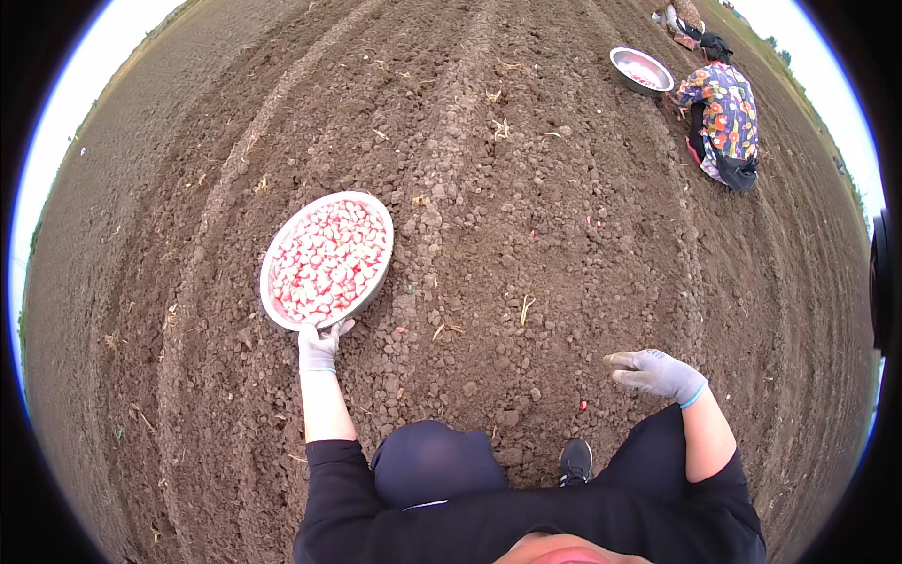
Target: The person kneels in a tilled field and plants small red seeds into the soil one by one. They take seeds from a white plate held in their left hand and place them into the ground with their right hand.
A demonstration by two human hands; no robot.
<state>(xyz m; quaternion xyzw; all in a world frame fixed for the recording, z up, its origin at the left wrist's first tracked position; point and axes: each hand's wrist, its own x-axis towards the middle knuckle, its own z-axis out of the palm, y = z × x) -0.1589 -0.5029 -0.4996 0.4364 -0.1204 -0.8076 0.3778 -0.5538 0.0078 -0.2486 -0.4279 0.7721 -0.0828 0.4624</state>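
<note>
My left hand (318,347), in a pale grey glove, grips the near rim of a round metal basin (385,271). The basin is full of garlic cloves (330,261) with a pink-red coating, and it leans a little over the soil. Over the ground at the right, my right hand (655,375) wears a matching glove with a light blue cuff; its fingers are slightly bent and apart, with nothing seen between them. A small red piece (583,405) lies on the soil between my right hand and my shoe.
Tilled, cloddy soil (486,282) with dry straw bits (526,310) spreads all around. A crouching co-worker in a flowered top (726,113) is at the upper right, beside another metal basin (643,88) with pinkish contents. Another person (683,17) is beyond. My shoe (576,462) rests below.
</note>
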